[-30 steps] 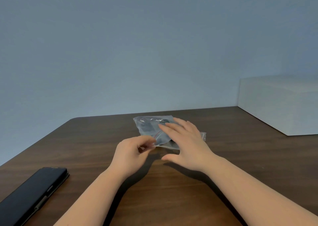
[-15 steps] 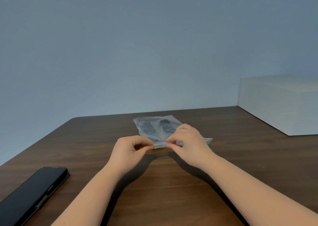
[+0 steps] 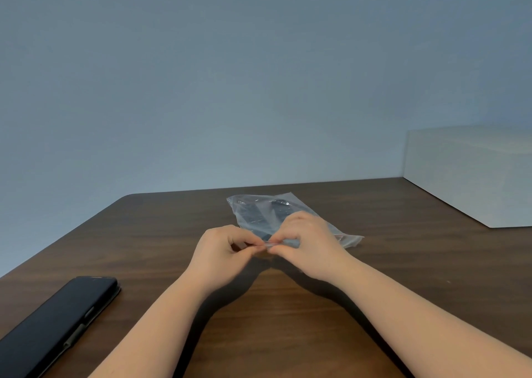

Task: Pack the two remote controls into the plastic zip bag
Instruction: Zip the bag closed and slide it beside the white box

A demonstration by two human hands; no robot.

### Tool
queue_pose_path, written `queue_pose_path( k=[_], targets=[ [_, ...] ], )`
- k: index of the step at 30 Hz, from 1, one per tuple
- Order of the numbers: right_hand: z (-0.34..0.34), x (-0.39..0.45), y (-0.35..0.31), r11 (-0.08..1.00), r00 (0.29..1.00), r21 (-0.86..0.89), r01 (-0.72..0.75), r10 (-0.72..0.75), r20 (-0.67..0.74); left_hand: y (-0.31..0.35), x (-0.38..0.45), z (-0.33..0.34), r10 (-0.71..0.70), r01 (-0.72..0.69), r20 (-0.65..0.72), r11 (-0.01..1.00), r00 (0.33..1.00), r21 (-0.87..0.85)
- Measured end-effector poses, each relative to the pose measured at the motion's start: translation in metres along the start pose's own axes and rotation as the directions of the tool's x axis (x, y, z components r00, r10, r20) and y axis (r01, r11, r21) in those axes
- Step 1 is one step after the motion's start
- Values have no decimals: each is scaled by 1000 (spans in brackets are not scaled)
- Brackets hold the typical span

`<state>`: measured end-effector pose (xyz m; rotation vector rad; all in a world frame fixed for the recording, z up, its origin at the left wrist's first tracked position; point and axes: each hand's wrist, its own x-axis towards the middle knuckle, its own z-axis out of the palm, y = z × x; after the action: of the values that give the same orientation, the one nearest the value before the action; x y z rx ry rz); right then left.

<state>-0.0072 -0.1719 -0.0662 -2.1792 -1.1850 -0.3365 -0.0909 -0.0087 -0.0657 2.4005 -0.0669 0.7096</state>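
Note:
A clear plastic zip bag (image 3: 260, 209) lies flat on the dark wooden table (image 3: 288, 320), a little past the middle. Two dark remote controls show through it side by side, one on the left (image 3: 253, 215) and one on the right (image 3: 280, 206). My left hand (image 3: 221, 251) and my right hand (image 3: 308, 245) meet at the bag's near edge, thumb and fingers of each pinched on the zip strip (image 3: 269, 244). My right hand hides the lower right part of the bag.
A black phone in a folio case (image 3: 57, 323) lies at the table's near left corner. A white box (image 3: 472, 173) stands at the back right. A plain blue-grey wall runs behind the table.
My right hand, which lay flat with spread fingers on the bag, has curled and pinched the bag's near edge beside my left hand. The bag has flattened a little.

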Motion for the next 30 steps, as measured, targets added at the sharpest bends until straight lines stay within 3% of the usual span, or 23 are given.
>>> queue_pose_path(
  k=[8, 21, 26, 30],
  targets=[
    [2, 1, 1, 1000, 1000, 1, -12, 12, 12, 1, 0, -1, 8, -9, 26, 999, 1000, 46],
    [2, -1, -3, 973, 992, -194, 125, -127, 4, 3, 0, -5, 43, -48, 41, 992, 998, 114],
    [-1, -4, 1, 933, 973, -298, 204, -227, -44, 2, 0, -12, -4, 1, 20, 994, 1000, 107],
    [-10, -11, 16, 899, 974, -407, 164, -212, -76, 0, -2, -18, -63, 63, -9, 995, 998, 73]
  ],
)
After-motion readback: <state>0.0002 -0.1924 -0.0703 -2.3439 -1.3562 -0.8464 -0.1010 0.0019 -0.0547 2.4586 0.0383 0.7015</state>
